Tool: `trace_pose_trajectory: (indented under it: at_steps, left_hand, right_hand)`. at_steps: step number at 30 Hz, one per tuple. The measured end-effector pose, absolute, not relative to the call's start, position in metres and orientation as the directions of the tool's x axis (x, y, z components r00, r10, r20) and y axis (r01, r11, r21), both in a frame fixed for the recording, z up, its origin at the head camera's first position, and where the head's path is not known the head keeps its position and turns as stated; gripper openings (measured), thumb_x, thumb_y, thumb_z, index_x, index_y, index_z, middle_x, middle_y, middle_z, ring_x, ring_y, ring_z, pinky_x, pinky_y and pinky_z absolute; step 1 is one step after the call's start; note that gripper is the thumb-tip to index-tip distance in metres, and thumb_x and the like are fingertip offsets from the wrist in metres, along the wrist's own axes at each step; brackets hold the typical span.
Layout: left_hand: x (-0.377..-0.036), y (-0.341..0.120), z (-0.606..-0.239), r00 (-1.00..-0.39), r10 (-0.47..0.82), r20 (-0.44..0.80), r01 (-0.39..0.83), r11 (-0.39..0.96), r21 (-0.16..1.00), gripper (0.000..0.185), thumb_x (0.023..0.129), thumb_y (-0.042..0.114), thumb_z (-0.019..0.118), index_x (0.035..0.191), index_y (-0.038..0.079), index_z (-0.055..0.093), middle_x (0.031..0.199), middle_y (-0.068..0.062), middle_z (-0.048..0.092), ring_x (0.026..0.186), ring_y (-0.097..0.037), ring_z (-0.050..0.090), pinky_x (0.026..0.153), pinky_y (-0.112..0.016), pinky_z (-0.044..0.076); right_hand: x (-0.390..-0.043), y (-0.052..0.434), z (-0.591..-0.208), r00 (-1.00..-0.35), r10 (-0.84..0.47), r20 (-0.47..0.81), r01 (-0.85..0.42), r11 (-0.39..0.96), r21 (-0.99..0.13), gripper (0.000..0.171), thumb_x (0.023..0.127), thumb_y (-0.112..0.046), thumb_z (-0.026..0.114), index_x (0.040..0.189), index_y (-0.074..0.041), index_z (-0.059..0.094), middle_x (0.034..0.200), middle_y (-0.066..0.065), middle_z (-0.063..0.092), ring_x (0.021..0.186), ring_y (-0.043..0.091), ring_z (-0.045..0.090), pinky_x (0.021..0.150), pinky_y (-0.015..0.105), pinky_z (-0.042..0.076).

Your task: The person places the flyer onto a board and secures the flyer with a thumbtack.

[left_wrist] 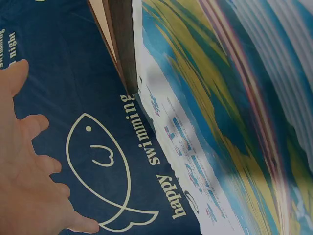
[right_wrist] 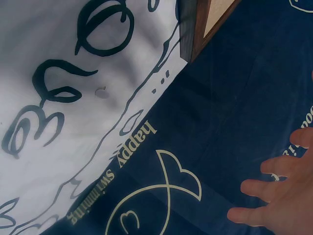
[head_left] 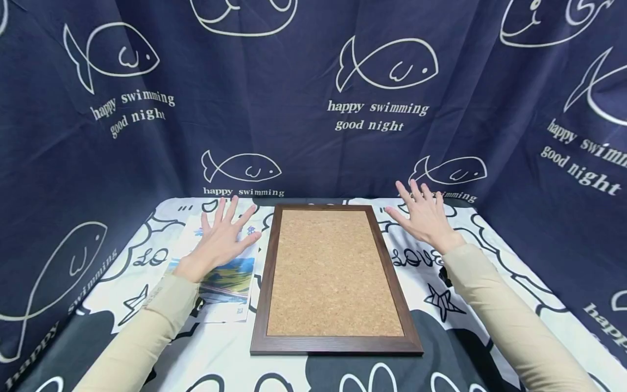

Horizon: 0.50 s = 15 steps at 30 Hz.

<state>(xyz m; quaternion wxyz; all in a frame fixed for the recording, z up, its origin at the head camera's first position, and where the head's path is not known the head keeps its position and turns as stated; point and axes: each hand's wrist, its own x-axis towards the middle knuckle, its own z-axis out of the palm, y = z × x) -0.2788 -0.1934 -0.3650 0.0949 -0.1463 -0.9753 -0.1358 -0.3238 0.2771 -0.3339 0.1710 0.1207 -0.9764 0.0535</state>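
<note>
Hands-wise, my left hand (head_left: 220, 239) and right hand (head_left: 425, 216) hover spread and empty beside the cork board (head_left: 334, 272), probably stiff, light, best grabbed by its long frame edges.

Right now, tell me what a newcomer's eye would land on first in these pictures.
The cork board in its dark wooden frame lies flat in the middle of the table, the plainest thing among busy patterns. On either side a hand hovers with fingers spread: the left hand above a stack of colourful landscape prints, the right hand over the black-and-white tablecloth. Behind hangs a navy curtain printed with white fish outlines.
</note>
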Motion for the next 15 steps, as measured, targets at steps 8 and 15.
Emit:
trace_pose_trajectory:
  at_steps: [8, 15]
  left_hand:
    - [-0.265, -0.22, -0.355, -0.927, 0.209, 0.313, 0.292, 0.924, 0.248, 0.067, 0.093, 0.026, 0.058, 0.15, 0.003, 0.03, 0.157, -0.031, 0.011, 0.142, -0.054, 0.012, 0.111, -0.07, 0.016]
    - [-0.233, -0.262, -0.351, -0.98, -0.003, 0.198, 0.054, 0.958, 0.282, 0.068, 0.09, 0.02, 0.058, 0.142, -0.014, 0.029, 0.137, -0.043, 0.03, 0.121, -0.062, 0.032, 0.096, -0.071, 0.034]
  right_hand:
    - [-0.323, 0.281, -0.336, -0.904, -0.228, 0.361, -0.264, 0.963, -0.052, 0.078, 0.094, -0.06, 0.045, 0.154, -0.014, 0.024, 0.155, 0.03, 0.025, 0.141, 0.052, 0.022, 0.11, 0.07, 0.017]
    - [-0.323, 0.288, -0.338, -0.916, -0.227, 0.331, -0.259, 0.964, -0.057, 0.08, 0.095, -0.06, 0.044, 0.154, -0.012, 0.022, 0.154, 0.032, 0.023, 0.139, 0.053, 0.024, 0.111, 0.066, 0.02]
